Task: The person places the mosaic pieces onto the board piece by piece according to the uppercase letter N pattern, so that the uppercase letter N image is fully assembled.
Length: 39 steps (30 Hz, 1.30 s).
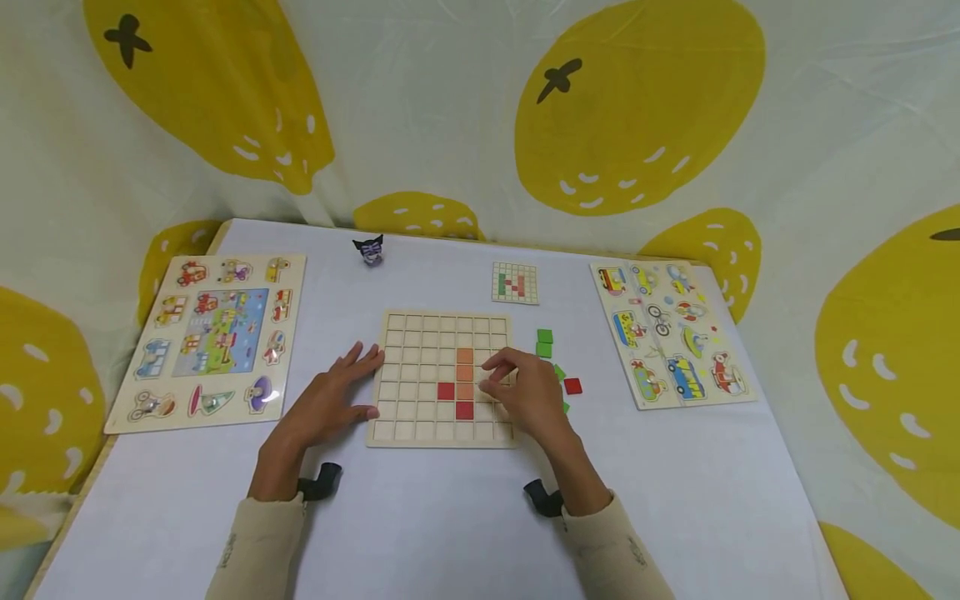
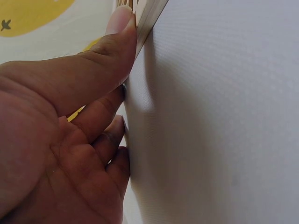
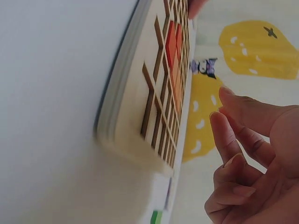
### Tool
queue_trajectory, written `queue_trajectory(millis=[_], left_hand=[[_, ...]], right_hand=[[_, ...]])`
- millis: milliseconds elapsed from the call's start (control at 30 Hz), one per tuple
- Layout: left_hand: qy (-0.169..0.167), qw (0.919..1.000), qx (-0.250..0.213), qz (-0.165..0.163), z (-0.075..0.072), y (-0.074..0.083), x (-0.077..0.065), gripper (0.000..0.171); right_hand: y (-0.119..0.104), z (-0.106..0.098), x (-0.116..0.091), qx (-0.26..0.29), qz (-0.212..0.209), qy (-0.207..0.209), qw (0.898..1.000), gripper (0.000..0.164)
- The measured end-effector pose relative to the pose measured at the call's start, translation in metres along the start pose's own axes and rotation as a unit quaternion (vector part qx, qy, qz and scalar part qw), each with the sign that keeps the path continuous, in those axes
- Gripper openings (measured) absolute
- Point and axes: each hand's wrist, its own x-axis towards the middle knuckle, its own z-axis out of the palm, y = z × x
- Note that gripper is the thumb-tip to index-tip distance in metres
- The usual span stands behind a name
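Observation:
A square wooden grid board [image 1: 420, 443] lies on the white table. Three orange tiles [image 1: 465, 357] stand in a column in its cells, with a red tile [image 1: 465, 410] directly below and another red tile [image 1: 446, 391] to the left of the lowest orange one. At the board's left edge rests my left hand [image 1: 330, 404], fingers spread and thumb touching the rim. My right hand [image 1: 527, 392] hovers over the board's right side. In the right wrist view, its thumb and fingertips are close together, and no tile shows between them.
Green tiles [image 1: 544, 337] and a loose red tile [image 1: 573, 386] lie right of the board. Behind it is a small pattern card [image 1: 515, 283]. Picture puzzles flank it, one left [image 1: 293, 333], one right [image 1: 651, 367]. A small dark figurine [image 1: 371, 250] stands near the back edge.

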Motion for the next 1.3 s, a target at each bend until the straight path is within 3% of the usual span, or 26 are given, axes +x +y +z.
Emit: queue_trajectory(millis=[233, 833, 1033, 1300], left_hand=[[0.003, 1.0000, 0.002, 0.000, 0.000, 0.002, -0.001, 0.094], [0.004, 1.0000, -0.001, -0.002, 0.000, 0.003, -0.002, 0.094], [0.005, 1.0000, -0.001, 0.001, 0.000, 0.001, -0.001, 0.094], [0.006, 1.0000, -0.004, 0.001, 0.001, -0.001, -0.001, 0.095]], right_hand=[[0.019, -0.018, -0.004, -0.015, 0.002, 0.021, 1.000, 0.023], [0.078, -0.064, -0.009, -0.035, 0.063, 0.041, 0.997, 0.024], [0.090, -0.075, -0.006, -0.046, 0.082, 0.027, 0.995, 0.026], [0.098, -0.074, 0.001, -0.056, 0.094, -0.007, 0.994, 0.030]])
